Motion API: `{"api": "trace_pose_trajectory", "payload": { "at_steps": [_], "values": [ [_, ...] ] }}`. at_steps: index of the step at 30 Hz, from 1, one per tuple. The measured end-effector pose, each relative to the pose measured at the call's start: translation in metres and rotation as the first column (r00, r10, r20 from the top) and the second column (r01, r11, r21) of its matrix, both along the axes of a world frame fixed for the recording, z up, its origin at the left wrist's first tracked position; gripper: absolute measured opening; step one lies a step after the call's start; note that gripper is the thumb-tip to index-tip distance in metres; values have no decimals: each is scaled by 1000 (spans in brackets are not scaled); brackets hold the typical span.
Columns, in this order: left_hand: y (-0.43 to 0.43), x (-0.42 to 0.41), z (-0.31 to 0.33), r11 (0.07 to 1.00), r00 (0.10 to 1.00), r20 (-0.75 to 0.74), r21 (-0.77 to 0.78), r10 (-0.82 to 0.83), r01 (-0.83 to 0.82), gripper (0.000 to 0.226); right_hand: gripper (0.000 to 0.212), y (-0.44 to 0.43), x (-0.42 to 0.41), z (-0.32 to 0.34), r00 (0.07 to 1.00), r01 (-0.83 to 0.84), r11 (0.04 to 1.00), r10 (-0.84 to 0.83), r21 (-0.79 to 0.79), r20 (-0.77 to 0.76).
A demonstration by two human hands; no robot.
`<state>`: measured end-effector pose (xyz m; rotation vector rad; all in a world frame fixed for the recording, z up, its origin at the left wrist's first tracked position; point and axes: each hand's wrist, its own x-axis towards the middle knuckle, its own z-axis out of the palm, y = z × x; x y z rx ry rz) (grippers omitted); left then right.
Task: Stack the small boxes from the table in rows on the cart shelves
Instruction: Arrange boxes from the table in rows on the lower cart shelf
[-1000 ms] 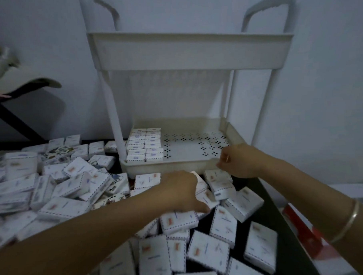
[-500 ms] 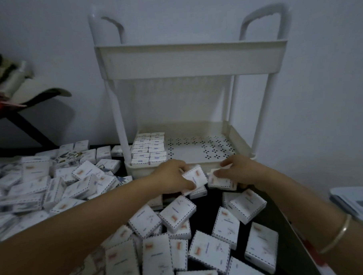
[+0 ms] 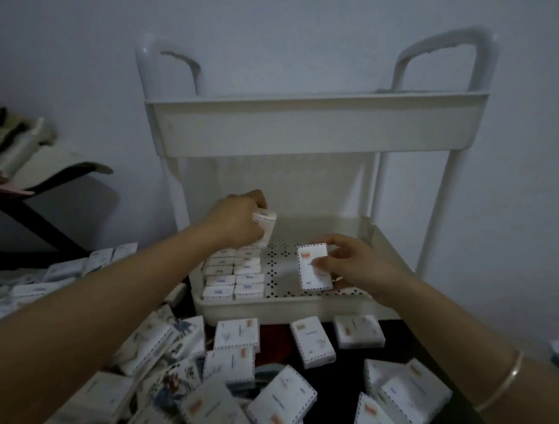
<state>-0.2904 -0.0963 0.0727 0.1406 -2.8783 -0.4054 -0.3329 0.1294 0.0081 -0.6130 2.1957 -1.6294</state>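
Your cart [image 3: 316,127] looks like moulded white plastic, smooth with a dull satin finish. Its lower shelf [image 3: 276,305] is the same plastic, and the floor is pierced with small hole patterns. The small boxes [image 3: 312,341] look like thin white paperboard, matt, with printed dashed edges and small coloured marks. The right-hand box [image 3: 314,271], pinched in your right hand [image 3: 354,263], shows a flat, unshiny printed face. So does the left-hand box [image 3: 265,223], gripped by your left hand [image 3: 237,220]. The tabletop [image 3: 346,378] is dark and looks smooth. The bangle [image 3: 500,385] looks like polished metal, glossy. The heap [image 3: 22,149] at far left looks like soft cloth. The wall [image 3: 295,25] looks matt.
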Motion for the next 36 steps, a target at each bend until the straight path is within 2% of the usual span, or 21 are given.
{"api": "trace_pose_trajectory", "payload": {
  "at_steps": [4,7,10,13,15,20,25,31,36],
  "values": [
    [-18,-36,20,982,987,117,-166,107,-87,38,22,-26,-29,8,988,65,997,-58,43,-142],
    [-28,-51,16,938,982,106,-328,154,-112,36,28,-48,-52,14,961,147,985,-121,91,-249],
    [-34,-62,0,906,981,77,-401,180,-135,33,23,-70,-73,13,945,180,979,-146,93,-292],
    [-35,-69,-16,856,983,28,-497,181,-143,29,22,-86,-89,10,905,216,962,-132,169,-404],
    [-37,-73,-24,824,977,50,-547,205,-145,28,23,-96,-96,9,885,235,951,-124,199,-449],
    [-42,-78,-29,802,909,257,-584,329,-125,25,24,-120,-102,3,875,225,949,-98,220,-473],
    [-41,-81,-32,796,873,326,-596,364,-109,26,24,-145,-101,-2,877,161,963,-38,218,-480],
    [-43,-85,-38,795,872,315,-593,375,-127,27,29,-158,-106,-9,899,-12,937,163,349,-407],
    [-38,-78,-31,864,827,471,-502,306,-34,28,34,-159,-104,-19,921,-74,880,241,468,-306]
  ]
}}
